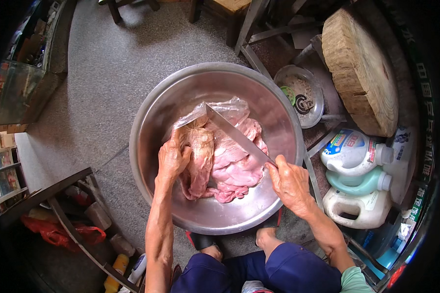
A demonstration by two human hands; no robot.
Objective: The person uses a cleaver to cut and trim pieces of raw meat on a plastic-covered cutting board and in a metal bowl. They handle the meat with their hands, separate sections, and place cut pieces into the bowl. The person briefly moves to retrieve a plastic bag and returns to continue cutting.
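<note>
A wide steel basin point(156, 97) stands in front of my knees with a floppy piece of raw pink offal point(234, 171) inside, which looks like an animal stomach. Thin translucent membrane point(237, 108) stretches along its far edge. My left hand point(173, 158) grips the yellowish fold at the left side, its fingers partly hidden against the tissue. In my right hand point(292, 185) is the handle of a long knife point(237, 134). The blade lies slantwise over the offal, its tip pointing far left toward the membrane.
Right of the basin are a thick round wooden chopping block point(359, 73), a clear dish point(300, 78) with a dark coil, and stacked plastic jugs point(357, 205). A shelf frame point(78, 234) stands at the lower left. Wooden stool legs point(115, 10) show at the far side.
</note>
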